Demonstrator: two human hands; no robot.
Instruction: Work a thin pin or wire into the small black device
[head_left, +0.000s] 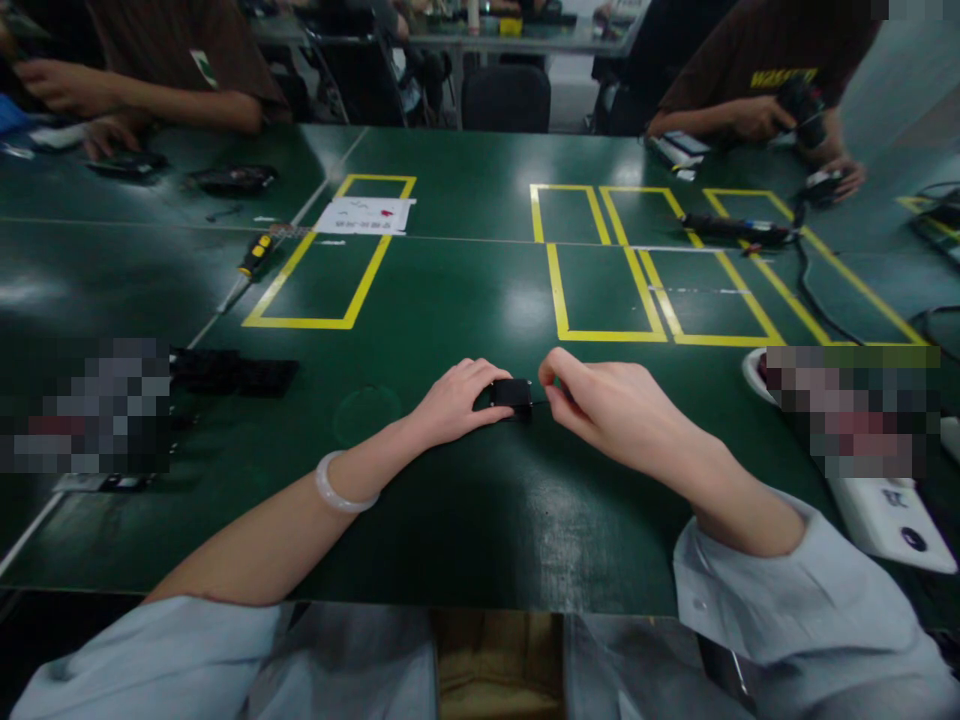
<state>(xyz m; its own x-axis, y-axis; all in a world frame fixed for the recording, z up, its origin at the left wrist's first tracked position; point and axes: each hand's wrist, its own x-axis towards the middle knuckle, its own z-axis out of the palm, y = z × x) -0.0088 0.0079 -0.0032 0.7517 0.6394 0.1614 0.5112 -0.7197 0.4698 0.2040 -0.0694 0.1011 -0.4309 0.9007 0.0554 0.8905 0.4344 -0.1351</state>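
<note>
Left hand [457, 402] fingers hold a small black box [512, 394]; right hand [619, 412] fingers pinch beside it, maybe on a wire [537, 403]; white bowl [752, 372] right of the box, insides blurred.

Wearing a pale grey-blue long-sleeved shirt [352, 665]. Showing the left sleeve [150, 660] pushed up to the elbow, the right sleeve [787, 600] bunching in folds at mid-forearm, one small button [698, 604] sitting on its cuff. Carrying a smooth white bangle [341, 490] behind the left hand [457, 402]. Leaving the right hand [611, 410] bare.
</note>
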